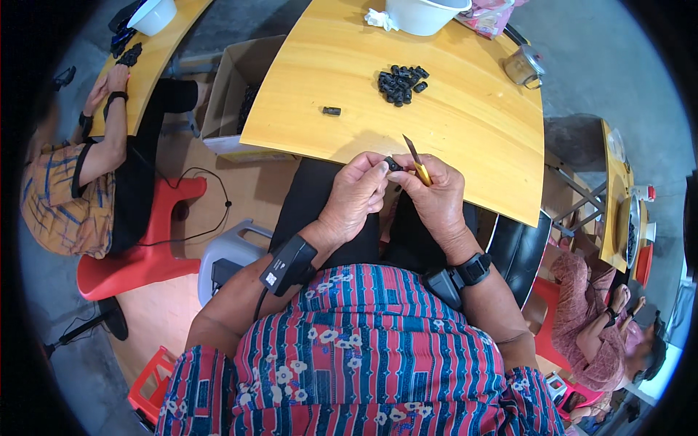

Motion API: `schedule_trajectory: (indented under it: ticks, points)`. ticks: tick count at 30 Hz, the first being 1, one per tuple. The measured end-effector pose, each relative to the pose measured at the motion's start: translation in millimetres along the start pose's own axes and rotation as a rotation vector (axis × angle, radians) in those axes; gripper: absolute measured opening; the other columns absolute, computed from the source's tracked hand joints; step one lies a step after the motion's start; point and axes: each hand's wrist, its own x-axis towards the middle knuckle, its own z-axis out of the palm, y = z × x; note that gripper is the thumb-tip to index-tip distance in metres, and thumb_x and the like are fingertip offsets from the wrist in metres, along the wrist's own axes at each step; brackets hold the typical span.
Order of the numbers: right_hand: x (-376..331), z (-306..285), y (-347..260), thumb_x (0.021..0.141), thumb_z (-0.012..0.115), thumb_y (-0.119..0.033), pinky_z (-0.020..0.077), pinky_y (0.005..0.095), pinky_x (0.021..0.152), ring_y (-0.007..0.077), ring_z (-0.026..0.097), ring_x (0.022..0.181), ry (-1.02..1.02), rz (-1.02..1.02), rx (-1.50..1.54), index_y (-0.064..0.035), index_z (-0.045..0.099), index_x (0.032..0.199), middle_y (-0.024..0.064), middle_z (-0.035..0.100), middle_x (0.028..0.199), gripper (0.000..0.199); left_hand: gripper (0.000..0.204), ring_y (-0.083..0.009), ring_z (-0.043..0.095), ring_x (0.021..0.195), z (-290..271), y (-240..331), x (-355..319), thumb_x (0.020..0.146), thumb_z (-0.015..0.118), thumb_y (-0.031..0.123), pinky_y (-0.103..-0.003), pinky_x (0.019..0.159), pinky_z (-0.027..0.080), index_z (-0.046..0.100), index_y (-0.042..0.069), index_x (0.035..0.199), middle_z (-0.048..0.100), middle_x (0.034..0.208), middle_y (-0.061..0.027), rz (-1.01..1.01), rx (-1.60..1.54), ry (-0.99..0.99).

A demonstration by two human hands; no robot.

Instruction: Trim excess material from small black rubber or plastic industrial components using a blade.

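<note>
Between the fingertips of both hands is a small black cylindrical part (393,164), just off the near edge of the table. My left hand (356,190) pinches it from the left side. My right hand (435,190) is closed round a yellow-handled craft knife (422,173), its dark blade pointing up and away, and its fingertips also meet the black part. On the wooden table (305,73) ahead lies a pile of similar black parts (400,85). One more black part (331,111) lies apart, to the left of the pile.
A white basin (425,18) stands at the table's far edge beside a crumpled white tissue (380,19) and a pink bag (487,16). At the right edge is a metal-lidded mug (524,66). A cardboard box (236,80) sits left; co-workers sit at both sides.
</note>
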Motion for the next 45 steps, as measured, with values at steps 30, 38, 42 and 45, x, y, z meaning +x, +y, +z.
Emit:
schedule_trajectory:
  ticks: [30, 38, 42, 45]
  points:
    - [-6, 9, -14, 0.086, 0.068, -0.009, 0.0492, 0.0232, 0.072, 0.0065, 0.06, 0.079, 0.057, 0.262, 0.29, -0.0029, 0.071, 0.097, 0.0026, 0.07, 0.084, 0.013, 0.01, -0.0003, 0.035, 0.056, 5, 1, -2, 0.095, 0.057, 0.015, -0.016, 0.046, 0.029, 0.056, 0.008, 0.101, 0.045, 0.073, 0.0059, 0.085, 0.118, 0.044]
    - [-5, 6, -13, 0.082, 0.071, -0.005, 0.0488, 0.0229, 0.075, 0.006, 0.059, 0.08, -0.059, 0.192, 0.245, -0.0042, 0.07, 0.103, 0.001, 0.068, 0.086, 0.021, 0.019, 0.0004, 0.038, 0.059, -7, -2, 1, 0.096, 0.057, 0.023, -0.015, 0.049, 0.03, 0.057, 0.008, 0.108, 0.053, 0.083, 0.0046, 0.033, -0.019, -0.04]
    - [-2, 3, -12, 0.08, 0.072, -0.004, 0.0484, 0.0223, 0.074, 0.0054, 0.056, 0.078, -0.144, 0.179, 0.315, -0.0055, 0.068, 0.108, -0.0015, 0.064, 0.081, 0.028, 0.016, 0.0, 0.037, 0.055, -1, 2, 1, 0.097, 0.056, 0.023, -0.015, 0.048, 0.031, 0.057, 0.008, 0.102, 0.05, 0.075, 0.0058, -0.028, -0.083, 0.008]
    - [0, 0, -14, 0.079, 0.074, -0.005, 0.0485, 0.022, 0.074, 0.0055, 0.056, 0.077, -0.192, 0.186, 0.278, -0.0057, 0.067, 0.11, -0.002, 0.062, 0.08, 0.032, 0.018, 0.0003, 0.038, 0.056, -4, 3, 2, 0.096, 0.057, 0.025, -0.015, 0.048, 0.031, 0.057, 0.008, 0.103, 0.049, 0.075, 0.0061, -0.06, -0.09, -0.022]
